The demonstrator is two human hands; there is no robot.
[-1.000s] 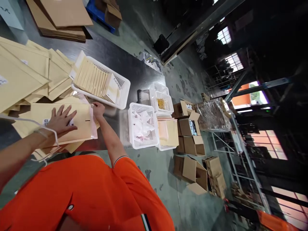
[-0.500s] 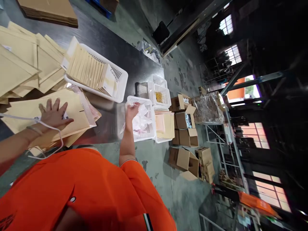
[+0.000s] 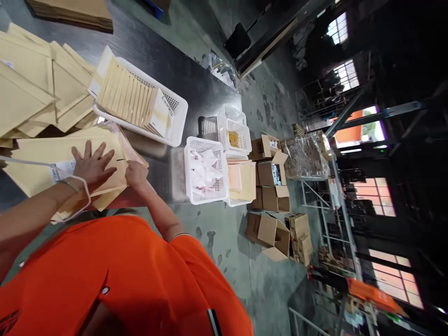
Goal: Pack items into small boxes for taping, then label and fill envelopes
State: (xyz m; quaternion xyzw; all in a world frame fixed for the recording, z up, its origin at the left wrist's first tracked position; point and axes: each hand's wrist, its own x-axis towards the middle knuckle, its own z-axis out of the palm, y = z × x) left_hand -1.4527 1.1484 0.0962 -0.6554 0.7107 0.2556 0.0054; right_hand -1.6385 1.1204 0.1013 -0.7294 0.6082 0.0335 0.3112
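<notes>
My left hand (image 3: pixel 93 165) lies with spread fingers on the top padded envelope (image 3: pixel 38 154) of a stack near the table's front edge. A white label and a loose white strap are beside the wrist. At the envelope's right end, my right hand (image 3: pixel 137 175) is closed at the edge; what its fingers grip is hidden. Behind the hands stands a white basket (image 3: pixel 180 123) with a row of upright envelopes and a printed white packet. To the right, a white basket (image 3: pixel 189 179) holds crumpled white plastic pieces.
More envelopes (image 3: pixel 28 88) are heaped at the left, with flat cardboard (image 3: pixel 73 11) behind. Small baskets (image 3: pixel 247 140), one with yellow bands, stand at the table's right end. Open cartons (image 3: pixel 269 231) and a person in orange (image 3: pixel 373 294) are beyond.
My right hand has left the basket of white plastic and moved left to the envelope's end. My left hand has shifted slightly right, showing more of the label.
</notes>
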